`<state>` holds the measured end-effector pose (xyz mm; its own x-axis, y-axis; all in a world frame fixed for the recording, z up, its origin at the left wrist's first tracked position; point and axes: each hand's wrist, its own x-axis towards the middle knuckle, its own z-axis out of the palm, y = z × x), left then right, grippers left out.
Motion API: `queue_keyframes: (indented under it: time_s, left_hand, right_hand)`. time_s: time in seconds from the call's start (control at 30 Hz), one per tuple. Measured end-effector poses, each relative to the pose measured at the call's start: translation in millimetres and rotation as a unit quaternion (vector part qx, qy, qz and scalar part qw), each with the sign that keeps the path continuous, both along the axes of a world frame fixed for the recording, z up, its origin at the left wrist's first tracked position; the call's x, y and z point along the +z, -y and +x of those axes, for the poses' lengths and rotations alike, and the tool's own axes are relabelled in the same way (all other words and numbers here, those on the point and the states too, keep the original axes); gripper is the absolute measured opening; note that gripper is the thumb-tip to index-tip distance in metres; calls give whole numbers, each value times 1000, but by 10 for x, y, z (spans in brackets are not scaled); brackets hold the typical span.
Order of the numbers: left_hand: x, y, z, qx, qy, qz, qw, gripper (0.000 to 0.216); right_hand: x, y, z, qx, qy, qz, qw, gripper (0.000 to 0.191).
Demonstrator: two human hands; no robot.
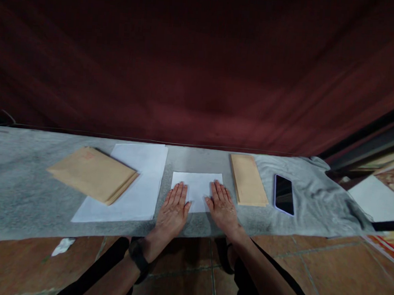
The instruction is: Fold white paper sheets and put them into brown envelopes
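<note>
A folded white sheet of paper (197, 185) lies on the grey cloth-covered table (18, 189) straight ahead of me. My left hand (172, 208) rests flat on the sheet's left edge, fingers stretched out. My right hand (222, 205) lies flat on its right edge, fingers also extended. Neither hand holds anything. A dark band sits on my left wrist (138, 256).
Left of the sheet lies a stack of white paper (136, 192) with brown envelopes (92, 172) on top. To the right are a narrow brown envelope stack (248, 179) and a phone (284, 194). A dark red curtain (202, 76) hangs behind. A crumpled scrap (63, 246) lies on the tiled floor.
</note>
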<state>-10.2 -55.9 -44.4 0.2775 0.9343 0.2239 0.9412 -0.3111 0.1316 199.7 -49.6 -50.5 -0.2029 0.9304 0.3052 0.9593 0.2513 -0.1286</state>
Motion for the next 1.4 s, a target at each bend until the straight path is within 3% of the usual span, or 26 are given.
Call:
queue_keyframes:
  time_s: [0.23, 0.4, 0.5, 0.97, 1.1, 1.23, 1.4]
  left_hand:
    - [98, 107, 10, 15, 24, 16, 999, 59]
    - [63, 408, 134, -74, 36, 26, 996, 61]
    - [20, 514, 119, -113, 23, 33, 993, 62]
    - [18, 558, -240, -105, 1, 62, 993, 77]
    - [196, 331, -187, -94, 6, 59, 994, 64]
    - [359, -100, 39, -86, 28, 45, 995, 58]
    - [177, -469, 313, -62, 48, 9, 997, 55]
  right_hand:
    - [118, 168, -12, -2, -2, -10, 1000, 59]
    - [112, 500, -136, 108, -4, -15, 994, 62]
    - [64, 627, -101, 135, -1, -4, 991, 66]
    - [-49, 723, 251, 60, 1, -4, 998, 77]
    - [112, 527, 222, 54, -47, -11, 997, 67]
    - [338, 61, 84, 55, -101, -38, 993, 57]
    - [337, -368, -260, 34, -136, -71, 988, 58]
